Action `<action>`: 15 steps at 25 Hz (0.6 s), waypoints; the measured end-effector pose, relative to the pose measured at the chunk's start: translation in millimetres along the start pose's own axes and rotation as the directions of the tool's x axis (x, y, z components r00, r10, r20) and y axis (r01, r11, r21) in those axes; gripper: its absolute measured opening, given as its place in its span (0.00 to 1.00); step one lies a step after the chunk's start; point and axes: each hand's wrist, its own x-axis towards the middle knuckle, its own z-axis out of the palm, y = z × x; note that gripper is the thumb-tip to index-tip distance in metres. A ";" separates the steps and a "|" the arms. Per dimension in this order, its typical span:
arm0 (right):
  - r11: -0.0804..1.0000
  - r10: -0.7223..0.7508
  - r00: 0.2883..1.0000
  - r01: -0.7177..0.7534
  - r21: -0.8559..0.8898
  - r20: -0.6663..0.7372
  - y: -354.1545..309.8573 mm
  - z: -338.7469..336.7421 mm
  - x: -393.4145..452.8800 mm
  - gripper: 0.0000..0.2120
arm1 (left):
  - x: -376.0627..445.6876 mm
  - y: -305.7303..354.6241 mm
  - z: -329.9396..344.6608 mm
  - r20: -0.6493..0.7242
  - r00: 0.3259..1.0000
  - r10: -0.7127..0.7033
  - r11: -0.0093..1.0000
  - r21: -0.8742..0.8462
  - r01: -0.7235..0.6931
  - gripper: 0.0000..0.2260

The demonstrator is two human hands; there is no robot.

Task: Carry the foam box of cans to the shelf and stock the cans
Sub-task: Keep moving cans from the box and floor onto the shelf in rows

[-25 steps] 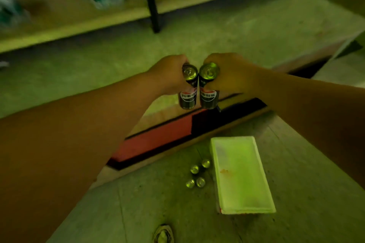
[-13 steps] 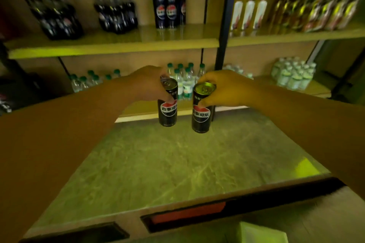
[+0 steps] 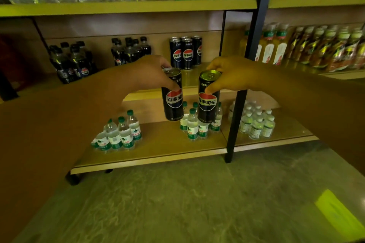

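Observation:
My left hand [image 3: 147,74] grips a tall black cola can [image 3: 172,102] by its top, held upright in the air. Beside it, my right hand [image 3: 231,74] grips a second black cola can [image 3: 208,102] the same way, a small gap apart. Both cans hang in front of the shelf unit, just below the middle shelf board [image 3: 189,77]. On that board stand several matching black cans [image 3: 185,53] in a tight group, behind and between my hands. The foam box is out of view.
Dark cola bottles [image 3: 73,63] stand left on the middle shelf, juice and tea bottles [image 3: 308,47] right. Small water bottles [image 3: 118,134] sit on the low shelf [image 3: 158,156]. A black upright post [image 3: 239,104] divides the shelving. Green and clear bottles fill the top shelf.
The view has risen from the floor and foam box to the shelves. Both hands have carried the cans up and forward toward the middle shelf, and the cans have drawn slightly apart.

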 end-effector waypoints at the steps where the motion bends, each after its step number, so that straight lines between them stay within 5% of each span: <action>1: 1.000 -0.013 1.000 0.013 0.001 0.006 4.2 -5.4 12.2 0.32 | 13.1 1.7 -1.6 -0.003 1.000 -0.001 1.000 0.011 0.001 0.25; 7: 0.997 -0.052 0.999 0.053 -0.058 0.008 38.3 -36.5 103.8 0.28 | 106.6 4.8 -4.3 -0.028 0.998 -0.051 0.994 0.092 0.054 0.31; 15: 0.998 -0.052 0.999 0.052 0.024 0.003 83.2 -44.7 201.1 0.23 | 210.1 15.9 3.9 -0.069 0.992 -0.104 0.995 -0.019 0.103 0.33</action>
